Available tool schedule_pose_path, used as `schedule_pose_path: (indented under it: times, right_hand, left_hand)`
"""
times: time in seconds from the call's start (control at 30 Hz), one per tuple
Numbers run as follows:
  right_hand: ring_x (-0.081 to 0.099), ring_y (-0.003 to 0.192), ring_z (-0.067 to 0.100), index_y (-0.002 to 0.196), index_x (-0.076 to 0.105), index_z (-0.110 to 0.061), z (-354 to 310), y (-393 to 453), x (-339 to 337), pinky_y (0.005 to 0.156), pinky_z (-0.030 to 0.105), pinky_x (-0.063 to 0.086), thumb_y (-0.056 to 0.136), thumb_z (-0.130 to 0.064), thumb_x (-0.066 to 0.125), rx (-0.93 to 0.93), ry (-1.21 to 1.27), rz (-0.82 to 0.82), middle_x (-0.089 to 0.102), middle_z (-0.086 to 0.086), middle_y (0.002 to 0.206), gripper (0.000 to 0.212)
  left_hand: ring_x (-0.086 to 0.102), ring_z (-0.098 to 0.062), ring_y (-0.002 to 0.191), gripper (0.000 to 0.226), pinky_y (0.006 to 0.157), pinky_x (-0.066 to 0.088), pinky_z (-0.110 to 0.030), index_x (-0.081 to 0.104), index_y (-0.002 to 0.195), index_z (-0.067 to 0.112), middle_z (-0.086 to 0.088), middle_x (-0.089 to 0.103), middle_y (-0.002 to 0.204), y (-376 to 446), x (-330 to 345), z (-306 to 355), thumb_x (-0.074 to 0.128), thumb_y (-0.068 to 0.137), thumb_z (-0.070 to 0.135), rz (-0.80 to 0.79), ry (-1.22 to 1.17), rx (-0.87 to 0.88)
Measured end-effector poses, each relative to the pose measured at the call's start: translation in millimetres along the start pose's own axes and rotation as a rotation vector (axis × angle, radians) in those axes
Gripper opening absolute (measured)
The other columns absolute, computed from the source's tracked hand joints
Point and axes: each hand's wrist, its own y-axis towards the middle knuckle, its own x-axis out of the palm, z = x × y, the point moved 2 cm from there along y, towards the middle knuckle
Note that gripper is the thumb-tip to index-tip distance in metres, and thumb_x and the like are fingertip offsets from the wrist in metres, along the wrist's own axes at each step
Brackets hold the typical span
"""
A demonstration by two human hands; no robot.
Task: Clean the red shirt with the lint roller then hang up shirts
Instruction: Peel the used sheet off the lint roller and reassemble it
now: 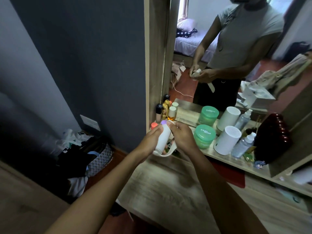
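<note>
We stand at a wooden dresser point(162, 188) by its mirror point(219, 48); our left hand point(148, 142) and right hand point(183, 138) both grip the white lint roller point(163, 138).

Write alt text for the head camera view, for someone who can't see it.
Two bare hands hold a white lint roller above a wooden dresser top: the left hand grips its barrel, the right hand is at its top end. Behind stand a green jar, a white cylinder and a mirror reflecting the person.
</note>
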Motion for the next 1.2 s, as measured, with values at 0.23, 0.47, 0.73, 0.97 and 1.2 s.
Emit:
schedule_pose_path:
  times: [0.23, 0.47, 0.73, 0.97, 1.2]
  right_hand:
    - [0.061, 0.070, 0.016, 0.090, 0.072, -0.006, 3, 4, 0, 0.065, 0.029, 0.045, 0.091, -0.039, 0.055, 0.124, 0.205, -0.079, 0.071, 0.009, 0.080, 0.037]
    - [0.055, 0.081, 0.018, 0.089, 0.052, -0.020, 5, 4, -5, 0.063, 0.027, 0.044, 0.096, -0.028, 0.050, 0.234, 0.454, -0.267, 0.059, 0.007, 0.095, 0.010]
    - [0.065, 0.093, 0.015, 0.119, 0.060, -0.018, 5, -1, 5, 0.078, 0.029, 0.048, 0.086, -0.064, 0.049, 0.260, 0.431, -0.324, 0.070, 0.002, 0.100, 0.058]
    - [0.064, 0.083, 0.012, 0.124, 0.052, -0.026, -2, -7, 10, 0.057, 0.021, 0.053, 0.086, -0.068, 0.049, 0.227, 0.330, -0.433, 0.066, 0.005, 0.111, 0.057]
    - [0.059, 0.063, 0.008, 0.096, 0.067, -0.016, 12, -23, 14, 0.063, 0.022, 0.049, 0.083, -0.022, 0.072, 0.111, 0.014, -0.659, 0.064, -0.002, 0.075, 0.015]
  left_hand:
    - [0.063, -0.029, 0.083, 0.038, 0.056, 0.053, -0.033, 0.046, 0.134, 0.039, -0.022, 0.056, 0.123, -2, -1, 2, 0.043, 0.097, 0.047, -0.025, 0.015, 0.039]
    - [0.063, -0.036, 0.105, 0.039, 0.074, 0.059, -0.046, 0.046, 0.136, 0.038, -0.014, 0.060, 0.123, -14, -1, 10, 0.040, 0.099, 0.045, -0.119, 0.050, 0.148]
    - [0.065, -0.023, 0.092, 0.036, 0.066, 0.053, -0.032, 0.052, 0.132, 0.039, -0.010, 0.064, 0.117, -18, -5, 1, 0.038, 0.100, 0.045, -0.067, 0.184, 0.145]
    - [0.068, -0.011, 0.068, 0.032, 0.049, 0.052, -0.026, 0.055, 0.129, 0.030, -0.006, 0.069, 0.095, -22, -19, 19, 0.036, 0.103, 0.033, -0.018, 0.188, 0.169]
    - [0.067, -0.030, 0.088, 0.035, 0.061, 0.053, -0.033, 0.053, 0.131, 0.039, -0.013, 0.066, 0.110, -15, -68, 34, 0.036, 0.100, 0.043, 0.140, 0.265, 0.175]
